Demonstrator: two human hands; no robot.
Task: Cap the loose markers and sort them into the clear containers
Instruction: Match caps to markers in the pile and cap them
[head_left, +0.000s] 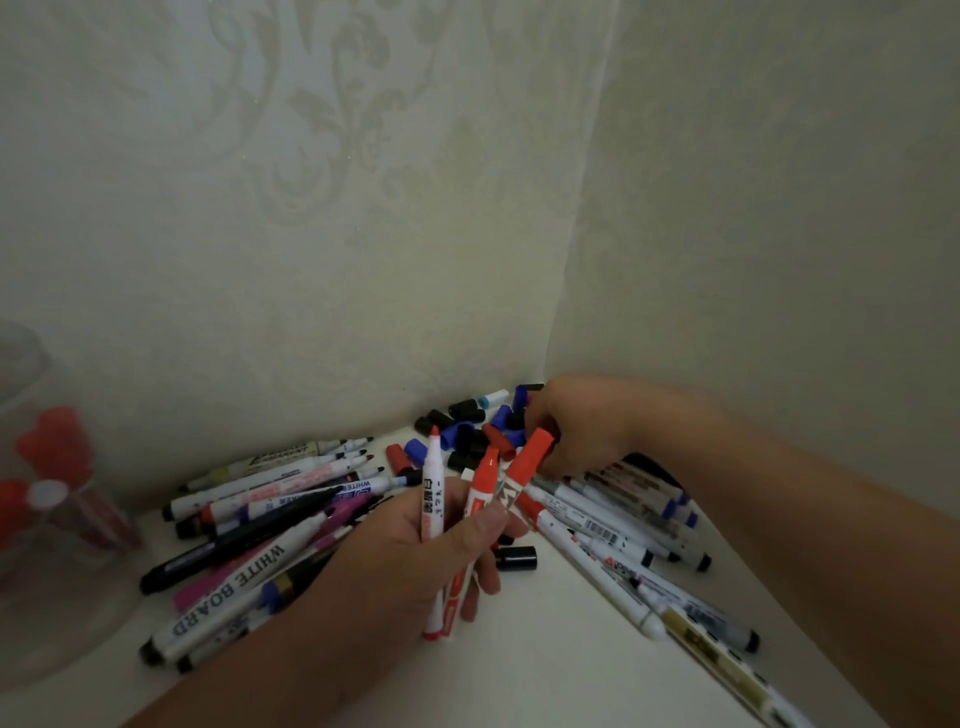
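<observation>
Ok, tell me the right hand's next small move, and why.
Probably press the red cap fully home: the right hand pinches it on one of three red markers that the left hand grips. The other two tips are bare, with loose caps lying behind.

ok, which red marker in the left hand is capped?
The rightmost red marker: red cap on its tip, by the right hand; the other two show bare nibs.
</observation>
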